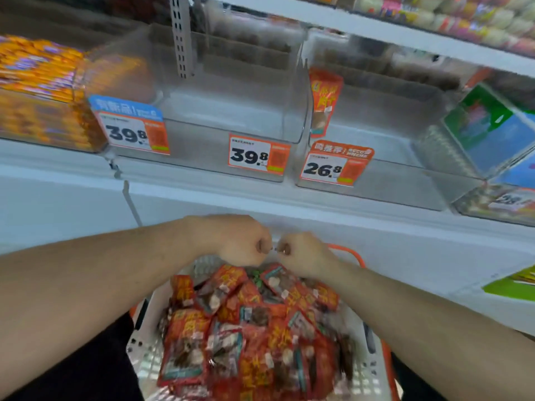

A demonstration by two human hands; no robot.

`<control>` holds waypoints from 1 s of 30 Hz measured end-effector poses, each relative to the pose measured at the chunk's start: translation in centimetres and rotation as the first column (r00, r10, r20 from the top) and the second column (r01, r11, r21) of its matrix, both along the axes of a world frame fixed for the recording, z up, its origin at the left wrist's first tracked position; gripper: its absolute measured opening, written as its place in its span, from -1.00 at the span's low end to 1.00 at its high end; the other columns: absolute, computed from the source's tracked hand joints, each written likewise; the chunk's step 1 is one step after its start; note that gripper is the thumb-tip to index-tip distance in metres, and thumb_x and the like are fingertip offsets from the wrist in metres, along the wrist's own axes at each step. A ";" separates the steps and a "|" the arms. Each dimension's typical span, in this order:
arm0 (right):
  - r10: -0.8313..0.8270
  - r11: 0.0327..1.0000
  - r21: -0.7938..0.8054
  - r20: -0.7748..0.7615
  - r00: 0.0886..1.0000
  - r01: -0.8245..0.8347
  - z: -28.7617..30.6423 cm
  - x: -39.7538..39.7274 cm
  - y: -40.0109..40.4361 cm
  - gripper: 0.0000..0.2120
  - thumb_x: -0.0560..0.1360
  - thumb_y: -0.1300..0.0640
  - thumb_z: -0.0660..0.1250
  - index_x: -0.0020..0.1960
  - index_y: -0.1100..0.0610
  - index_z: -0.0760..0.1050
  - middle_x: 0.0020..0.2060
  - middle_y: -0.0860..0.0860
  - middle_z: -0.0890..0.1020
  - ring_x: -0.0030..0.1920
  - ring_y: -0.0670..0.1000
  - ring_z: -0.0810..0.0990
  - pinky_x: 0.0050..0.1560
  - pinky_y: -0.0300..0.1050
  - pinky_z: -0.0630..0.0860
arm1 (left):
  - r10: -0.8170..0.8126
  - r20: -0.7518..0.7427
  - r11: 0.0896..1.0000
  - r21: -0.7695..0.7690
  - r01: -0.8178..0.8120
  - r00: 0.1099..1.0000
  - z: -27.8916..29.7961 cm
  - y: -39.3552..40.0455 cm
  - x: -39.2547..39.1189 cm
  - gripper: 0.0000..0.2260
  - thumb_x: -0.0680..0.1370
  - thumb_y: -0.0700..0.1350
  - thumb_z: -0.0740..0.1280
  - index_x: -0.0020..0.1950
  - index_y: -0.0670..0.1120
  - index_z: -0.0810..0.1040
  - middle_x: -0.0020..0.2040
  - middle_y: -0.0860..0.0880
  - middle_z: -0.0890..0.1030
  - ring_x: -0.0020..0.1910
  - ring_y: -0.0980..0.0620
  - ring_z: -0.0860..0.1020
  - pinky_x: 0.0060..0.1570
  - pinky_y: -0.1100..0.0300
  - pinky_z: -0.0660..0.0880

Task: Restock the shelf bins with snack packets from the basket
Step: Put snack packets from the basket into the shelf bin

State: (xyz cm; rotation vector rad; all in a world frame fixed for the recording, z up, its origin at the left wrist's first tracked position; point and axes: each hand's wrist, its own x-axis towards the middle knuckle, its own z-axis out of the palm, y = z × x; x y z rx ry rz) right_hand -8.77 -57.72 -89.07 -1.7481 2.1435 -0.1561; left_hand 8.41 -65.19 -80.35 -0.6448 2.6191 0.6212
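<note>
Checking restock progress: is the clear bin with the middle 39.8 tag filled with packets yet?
No, the middle bin behind the 39.8 tag shows only bare clear walls and floor, while the red packets fill the basket.

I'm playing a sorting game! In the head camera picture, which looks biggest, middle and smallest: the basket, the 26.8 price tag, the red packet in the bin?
1. Basket, though it's nearest the camera.
2. 26.8 price tag.
3. Red packet, a close call.

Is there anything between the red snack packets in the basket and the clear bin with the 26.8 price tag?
Nothing visible blocks the way. The red snack packets lie heaped in the white plastic basket below the shelf, and the clear plastic bin is open on top, with one red packet at its left wall.
</note>
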 end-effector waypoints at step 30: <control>-0.108 0.984 -0.051 0.583 0.805 0.169 11.2 -0.9 0.5 -0.84 0.43 0.15 0.51 -0.07 0.06 0.54 -0.14 0.04 0.64 -0.16 -0.01 0.59 -0.03 -0.04 0.52 | 0.396 -0.251 0.859 0.441 -0.259 0.884 -0.7 -0.7 -0.7 -0.92 0.45 -0.17 0.48 -0.16 -0.06 0.60 -0.25 0.06 0.61 -0.24 0.13 0.56 -0.19 0.28 0.48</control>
